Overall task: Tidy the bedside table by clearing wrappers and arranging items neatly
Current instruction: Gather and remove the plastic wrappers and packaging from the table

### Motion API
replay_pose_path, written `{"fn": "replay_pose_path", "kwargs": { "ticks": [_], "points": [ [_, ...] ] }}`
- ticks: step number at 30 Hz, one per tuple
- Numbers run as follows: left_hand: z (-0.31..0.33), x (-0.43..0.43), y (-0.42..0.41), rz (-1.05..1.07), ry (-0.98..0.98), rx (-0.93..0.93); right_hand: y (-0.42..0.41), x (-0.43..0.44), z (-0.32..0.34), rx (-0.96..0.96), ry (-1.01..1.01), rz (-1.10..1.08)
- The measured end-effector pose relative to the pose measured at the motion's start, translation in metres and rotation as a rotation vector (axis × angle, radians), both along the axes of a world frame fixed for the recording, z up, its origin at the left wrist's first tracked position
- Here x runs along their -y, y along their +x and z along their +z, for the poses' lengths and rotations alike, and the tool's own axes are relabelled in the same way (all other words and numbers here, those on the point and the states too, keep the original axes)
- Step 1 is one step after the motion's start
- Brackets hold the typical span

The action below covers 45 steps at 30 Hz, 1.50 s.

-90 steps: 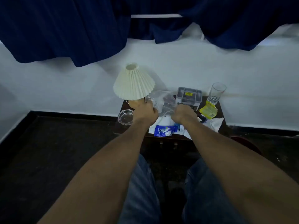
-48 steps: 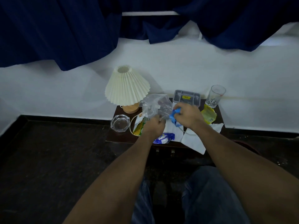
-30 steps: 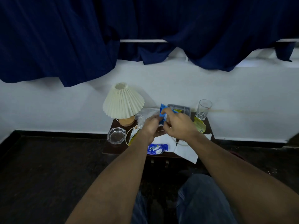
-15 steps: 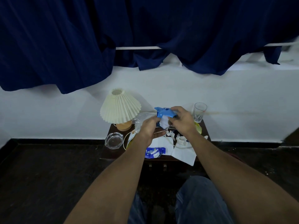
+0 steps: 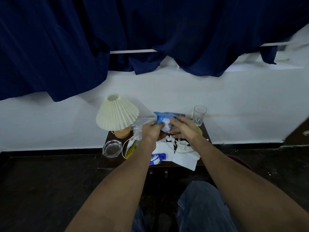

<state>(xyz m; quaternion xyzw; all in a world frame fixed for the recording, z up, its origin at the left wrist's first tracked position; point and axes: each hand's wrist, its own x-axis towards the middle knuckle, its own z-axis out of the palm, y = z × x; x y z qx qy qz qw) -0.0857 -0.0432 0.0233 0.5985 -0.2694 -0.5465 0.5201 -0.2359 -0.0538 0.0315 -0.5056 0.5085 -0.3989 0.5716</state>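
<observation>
Both hands are raised above the dark wooden bedside surface (image 5: 115, 162); the left hand (image 5: 149, 131) pinches a crinkled clear plastic bag (image 5: 139, 125) and the right hand (image 5: 183, 128) grips a glossy blue-and-white wrapper (image 5: 163, 118) at the bag's mouth. Judgement: hold the mouth wide and push the wrapper fully in; thin film springs back. A pleated cream lampshade (image 5: 117, 113), round glass ashtray (image 5: 111, 148), cut-glass tumbler (image 5: 199, 114), limp white tissues (image 5: 184, 159) and a small blue wrapper (image 5: 157, 159) remain on the surface.
</observation>
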Motion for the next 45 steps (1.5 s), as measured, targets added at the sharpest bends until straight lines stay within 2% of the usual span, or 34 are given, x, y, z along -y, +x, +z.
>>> {"fn": "replay_pose_path", "kwargs": {
  "ticks": [2, 6, 12, 15, 17, 19, 21, 24, 29, 34, 38, 42, 45],
  "points": [
    [0.0, 0.002, -0.004, -0.015, -0.018, 0.006, -0.008, 0.0, -0.002, 0.01, 0.009, 0.002],
    [0.002, 0.005, -0.018, -0.103, -0.047, 0.109, -0.023, -0.002, -0.002, 0.114, 0.165, -0.012],
    [0.006, 0.006, -0.064, -0.205, -0.028, 0.104, -0.054, -0.005, -0.01, 0.006, 0.052, -0.216],
    [0.006, 0.008, -0.091, -0.273, 0.036, 0.031, -0.08, -0.003, -0.016, -0.036, 0.045, -0.31],
    [0.003, 0.009, -0.111, -0.369, 0.057, 0.071, -0.099, -0.001, -0.028, -0.121, 0.07, -0.386],
    [0.0, 0.008, -0.131, -0.44, 0.091, 0.128, -0.118, 0.004, -0.046, -0.186, 0.167, -0.499],
    [-0.007, 0.009, -0.149, -0.466, 0.131, 0.2, -0.14, 0.008, -0.067, -0.168, 0.376, -0.617],
    [-0.022, 0.011, -0.167, -0.502, 0.171, 0.268, -0.177, 0.002, -0.104, -0.139, 0.64, -0.657],
    [-0.048, 0.014, -0.178, -0.549, 0.203, 0.313, -0.218, -0.017, -0.147, -0.166, 0.766, -0.772],
    [-0.071, 0.022, -0.173, -0.498, 0.186, 0.314, -0.23, -0.018, -0.137, -0.037, 0.734, -0.908],
    [-0.073, 0.028, -0.161, -0.453, 0.169, 0.328, -0.236, -0.027, -0.145, -0.034, 0.709, -0.985],
    [-0.068, 0.03, -0.143, -0.397, 0.13, 0.383, -0.217, -0.033, -0.139, -0.176, 0.668, -0.968],
    [-0.058, 0.023, -0.123, -0.354, 0.093, 0.463, -0.187, -0.023, -0.116, -0.286, 0.484, -0.924]
  ]
}}
